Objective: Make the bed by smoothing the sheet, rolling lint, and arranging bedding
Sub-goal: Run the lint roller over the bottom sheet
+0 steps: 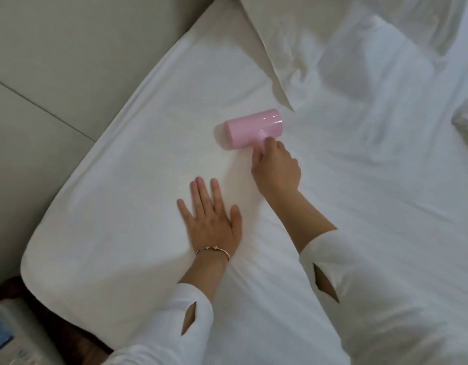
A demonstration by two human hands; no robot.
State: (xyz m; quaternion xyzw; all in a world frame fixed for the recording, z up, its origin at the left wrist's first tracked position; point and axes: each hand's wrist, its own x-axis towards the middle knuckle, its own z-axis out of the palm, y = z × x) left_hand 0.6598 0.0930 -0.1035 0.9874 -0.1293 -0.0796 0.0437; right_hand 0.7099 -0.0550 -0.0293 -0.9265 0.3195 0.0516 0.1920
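the bed [385, 233] fills most of the view, covered by a white sheet [148, 143] pulled fairly smooth over the near left corner and along the left edge. the left hand [210, 217] lies flat on the sheet not far from that corner, palm down, fingers straight and slightly spread, holding nothing; a thin rose-gold bracelet [213, 251] sits on its wrist. the right hand [276, 168] is further in toward the middle of the bed, its fingers curled round the short handle of a pink lint roller [251, 129]. the roller's drum lies on its side on the sheet, just beyond the fingertips of the right hand and well apart from the left hand; whether the drum presses into the fabric or only rests on it cannot be told.

both arms wear white sleeves [330, 262] with small slit openings near the cuffs. toward the head end of the bed, a white pillow [293, 35] lies with one corner pointing down near the roller, not touching it. to the right of the pillow the bedding is rumpled, with soft folds and creases running toward the right edge. beyond the left edge of the bed stands a pale padded headboard panel [56, 61] with a seam across it. at the lower left, past the bed's corner, part of a grey-white device [14, 335] with a blue patch shows, too blurred to identify.
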